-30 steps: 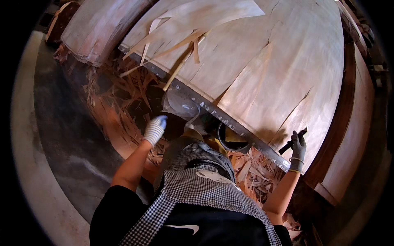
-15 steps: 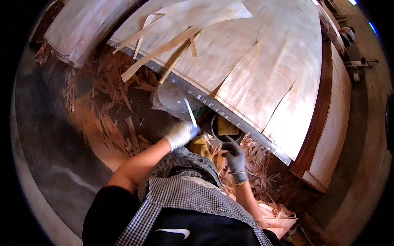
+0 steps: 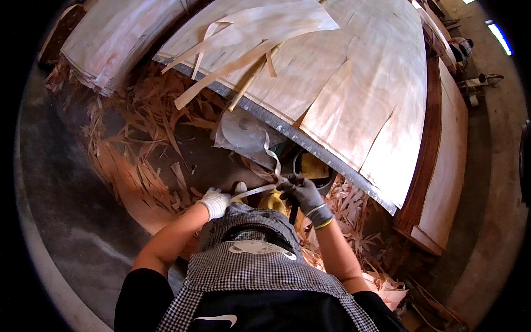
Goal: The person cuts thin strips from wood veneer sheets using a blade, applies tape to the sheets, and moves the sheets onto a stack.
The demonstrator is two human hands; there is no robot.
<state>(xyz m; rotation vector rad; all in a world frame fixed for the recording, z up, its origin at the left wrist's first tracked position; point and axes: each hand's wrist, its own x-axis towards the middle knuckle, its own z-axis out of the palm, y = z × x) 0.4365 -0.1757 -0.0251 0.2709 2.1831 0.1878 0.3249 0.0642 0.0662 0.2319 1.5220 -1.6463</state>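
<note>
A narrow white tape (image 3: 255, 191) stretches between my hands in front of my apron. My left hand (image 3: 214, 203), in a white glove, is closed on one end of it. In a dark grey glove, my right hand (image 3: 304, 195) pinches the tape farther along. From there a slack, twisted length rises to a pale roll (image 3: 241, 130) in clear plastic, under the edge of the veneer-topped table. A dark, slim object (image 3: 293, 211) shows below my right hand; its kind is unclear. The veneer sheet (image 3: 365, 99) ahead has several long splits.
A dark bucket (image 3: 331, 180) with a yellow item (image 3: 314, 166) stands under the table's metal edge (image 3: 276, 123). Veneer strips (image 3: 243, 66) and a thin stick (image 3: 247, 83) lie on top. Wood scraps (image 3: 149, 171) cover the floor; veneer stacks (image 3: 119, 41) flank the table.
My left hand has moved left and down, drawing the tape across. My right hand has risen from beside the bucket and taken hold of the tape.
</note>
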